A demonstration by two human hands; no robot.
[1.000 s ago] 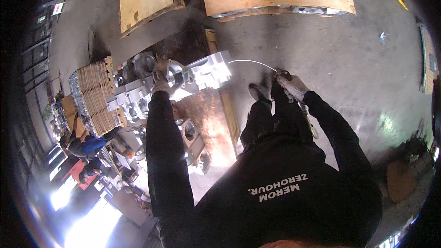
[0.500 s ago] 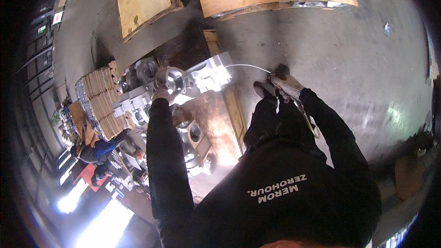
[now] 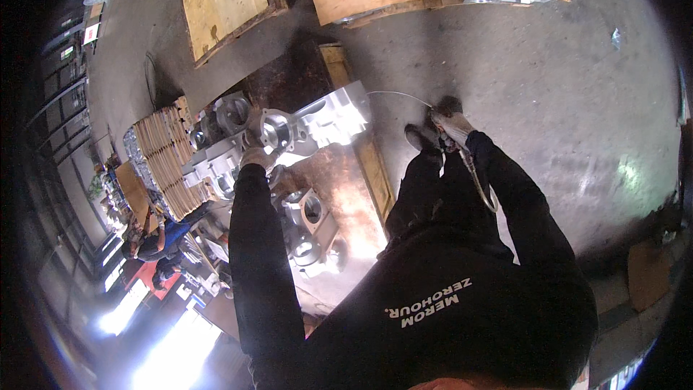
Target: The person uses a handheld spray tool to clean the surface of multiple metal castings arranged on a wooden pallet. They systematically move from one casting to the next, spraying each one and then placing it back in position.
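Observation:
My left hand [image 3: 257, 156], in a pale work glove, grips the edge of a large silver metal casting [image 3: 332, 117] beside its round flanged opening. The fingers are partly hidden by the casting and glare. Off to the right, my gloved right hand [image 3: 455, 128] is closed around an air blow gun, whose body is mostly covered by the hand. Its long, thin, curved tube [image 3: 401, 94] reaches left to the casting's right end. A hose [image 3: 485, 189] hangs from the tool by my right forearm.
More castings [image 3: 312, 209] rest on the brown board by my left forearm. A stack of cardboard dividers [image 3: 160, 155] stands at the left. Wooden pallets with plywood tops [image 3: 224, 3] lie at the far side. Two people [image 3: 153, 245] are at the lower left.
My left hand has slid slightly down along the casting. My right hand and the tube have shifted a little to the right; the view has turned slightly.

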